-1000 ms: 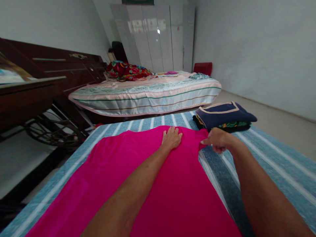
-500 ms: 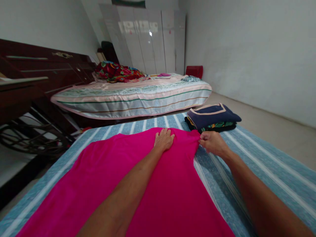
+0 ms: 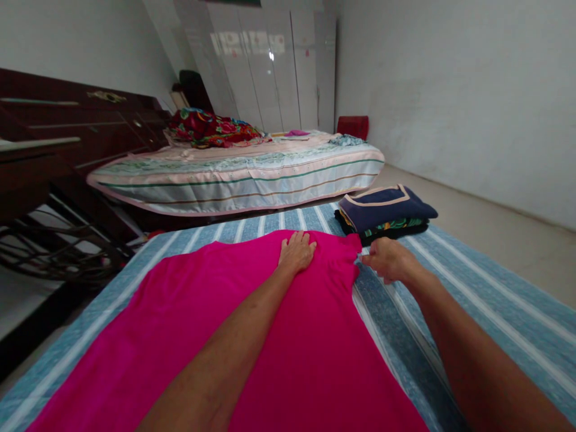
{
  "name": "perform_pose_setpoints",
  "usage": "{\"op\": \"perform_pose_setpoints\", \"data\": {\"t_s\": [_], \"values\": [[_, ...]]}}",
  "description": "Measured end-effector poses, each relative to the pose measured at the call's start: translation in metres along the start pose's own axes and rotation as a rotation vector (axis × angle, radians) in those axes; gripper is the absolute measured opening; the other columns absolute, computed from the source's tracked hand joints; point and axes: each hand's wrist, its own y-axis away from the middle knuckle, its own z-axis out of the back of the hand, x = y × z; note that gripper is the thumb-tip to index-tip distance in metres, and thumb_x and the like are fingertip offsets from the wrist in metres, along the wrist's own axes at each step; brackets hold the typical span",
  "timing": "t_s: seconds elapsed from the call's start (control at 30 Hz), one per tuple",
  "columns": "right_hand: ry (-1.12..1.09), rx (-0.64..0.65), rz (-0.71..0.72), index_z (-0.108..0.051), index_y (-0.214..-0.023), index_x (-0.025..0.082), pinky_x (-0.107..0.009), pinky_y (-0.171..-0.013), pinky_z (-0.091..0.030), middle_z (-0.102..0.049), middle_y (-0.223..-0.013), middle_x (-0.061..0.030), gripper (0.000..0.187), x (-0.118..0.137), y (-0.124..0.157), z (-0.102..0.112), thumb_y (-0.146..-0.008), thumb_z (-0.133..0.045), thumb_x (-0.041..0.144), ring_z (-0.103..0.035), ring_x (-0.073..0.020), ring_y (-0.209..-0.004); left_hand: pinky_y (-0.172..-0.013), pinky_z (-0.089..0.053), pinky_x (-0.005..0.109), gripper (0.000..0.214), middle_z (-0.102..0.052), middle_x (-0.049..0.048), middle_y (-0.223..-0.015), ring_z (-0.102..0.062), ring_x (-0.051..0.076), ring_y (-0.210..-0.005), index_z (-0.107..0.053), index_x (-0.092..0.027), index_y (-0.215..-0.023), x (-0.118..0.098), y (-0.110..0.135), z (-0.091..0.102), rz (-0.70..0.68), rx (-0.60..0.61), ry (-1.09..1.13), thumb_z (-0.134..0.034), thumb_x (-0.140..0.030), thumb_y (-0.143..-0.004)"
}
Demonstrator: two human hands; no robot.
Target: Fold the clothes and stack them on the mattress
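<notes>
A bright pink top lies spread over a blue-and-white striped bed cover. My left hand rests flat on its upper part, fingers stretched out and holding nothing. Just beyond the short sleeve at the garment's right edge is my right hand. A narrow gap shows between its fingertips and the cloth, and the fingers are slightly parted. Small creases gather along the sleeve edge beside it.
Folded clothes, a navy piece with beige trim on top, are stacked beyond my right hand. Further off stands another bed with a red floral blanket. A dark wood headboard lines the left; a pale wardrobe is at the back.
My right hand has let go of the sleeve edge, which has slackened into creases. My left hand stays on the top. The view has shifted slightly.
</notes>
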Motion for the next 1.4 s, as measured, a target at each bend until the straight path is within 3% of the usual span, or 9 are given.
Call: {"op": "perform_pose_setpoints", "data": {"t_s": [0.13, 0.3, 0.57, 0.8, 0.9, 1.0, 1.1, 1.23, 1.4], "values": [[-0.401, 0.214, 0.012, -0.050, -0.057, 0.018, -0.019, -0.030, -0.027, -0.053, -0.039, 0.0011, 0.032, -0.002, -0.001, -0.021, -0.084, -0.052, 0.036, -0.044, -0.0094, -0.028, -0.102, -0.029, 0.051, 0.041, -0.040, 0.0109, -0.141, -0.032, 0.025, -0.131, -0.044, -0.020, -0.123, 0.000, -0.001, -0.001, -0.001, -0.006, -0.005, -0.023, -0.041, -0.094], [-0.661, 0.135, 0.050, -0.047, -0.057, 0.017, -0.014, -0.027, -0.024, -0.048, -0.037, 0.0065, 0.021, 0.007, -0.001, -0.030, -0.076, -0.055, 0.014, -0.044, -0.0060, -0.026, -0.101, -0.030, 0.053, 0.043, -0.039, 0.0112, -0.143, -0.032, 0.026, -0.132, -0.044, -0.020, -0.124, 0.001, -0.003, -0.001, 0.000, 0.013, -0.003, -0.022, -0.041, -0.094], [-1.090, 0.053, 0.139, -0.046, -0.065, 0.019, -0.015, -0.029, -0.034, -0.051, -0.039, 0.0053, 0.017, 0.004, 0.001, -0.016, -0.069, -0.060, 0.028, -0.054, -0.0115, -0.033, -0.101, -0.031, 0.051, 0.041, -0.041, 0.0110, -0.141, -0.033, 0.026, -0.130, -0.044, -0.020, -0.122, 0.000, -0.003, 0.000, -0.010, 0.010, -0.014, -0.023, -0.041, -0.094], [-0.776, 0.006, 0.192, -0.049, -0.063, 0.019, -0.016, -0.028, -0.027, -0.044, -0.034, 0.0080, 0.017, -0.019, -0.014, -0.025, -0.066, -0.064, 0.028, -0.045, -0.0094, -0.027, -0.102, -0.029, 0.052, 0.042, -0.039, 0.0115, -0.142, -0.032, 0.026, -0.131, -0.044, -0.020, -0.124, 0.000, -0.003, 0.000, 0.001, 0.011, 0.004, -0.024, -0.040, -0.094], [-0.463, -0.032, 0.144, -0.055, -0.069, 0.018, -0.018, -0.034, -0.030, -0.051, -0.042, 0.0051, 0.005, -0.022, -0.015, -0.023, -0.069, -0.061, 0.020, -0.050, -0.0106, -0.033, -0.103, -0.028, 0.053, 0.043, -0.038, 0.0121, -0.143, -0.031, 0.027, -0.131, -0.043, -0.019, -0.126, -0.001, -0.002, 0.001, 0.007, 0.014, 0.015, -0.023, -0.040, -0.094], [0.022, -0.253, 0.124, -0.062, -0.078, 0.020, -0.023, -0.047, -0.040, -0.065, -0.063, -0.0034, 0.007, -0.008, -0.004, -0.013, -0.072, -0.059, 0.019, -0.063, -0.0176, -0.053, -0.104, -0.026, 0.054, 0.045, -0.036, 0.0121, -0.144, -0.029, 0.027, -0.133, -0.042, -0.019, -0.128, -0.003, 0.001, 0.001, 0.019, 0.041, 0.039, -0.022, -0.042, -0.094], [0.235, -0.475, 0.339, -0.064, -0.089, 0.021, -0.029, -0.064, -0.047, -0.069, -0.087, -0.0088, 0.017, 0.021, 0.014, -0.014, -0.083, -0.049, 0.026, -0.066, -0.0225, -0.079, -0.106, -0.024, 0.054, 0.047, -0.033, 0.0112, -0.146, -0.025, 0.027, -0.135, -0.040, -0.020, -0.131, -0.003, 0.005, 0.001, 0.033, 0.069, 0.059, -0.021, -0.043, -0.094], [0.217, -0.415, 0.856, -0.054, -0.121, 0.019, -0.035, -0.093, -0.043, -0.057, -0.125, -0.0108, 0.038, 0.042, 0.024, -0.049, -0.089, -0.042, 0.034, -0.053, -0.0232, -0.114, -0.107, -0.024, 0.054, 0.046, -0.031, 0.0109, -0.147, -0.024, 0.026, -0.136, -0.038, -0.021, -0.132, -0.003, 0.009, 0.002, 0.044, 0.099, 0.076, -0.025, -0.041, -0.094], [0.354, -0.395, 0.770, -0.053, -0.127, 0.012, -0.052, -0.099, -0.036, -0.052, -0.131, -0.0179, 0.063, 0.013, 0.006, -0.102, -0.085, -0.041, 0.059, -0.042, -0.0340, -0.125, -0.106, -0.027, 0.053, 0.048, -0.036, 0.0108, -0.145, -0.029, 0.026, -0.134, -0.041, -0.018, -0.130, -0.006, 0.013, 0.001, 0.056, 0.078, 0.127, -0.024, -0.044, -0.093]]}}
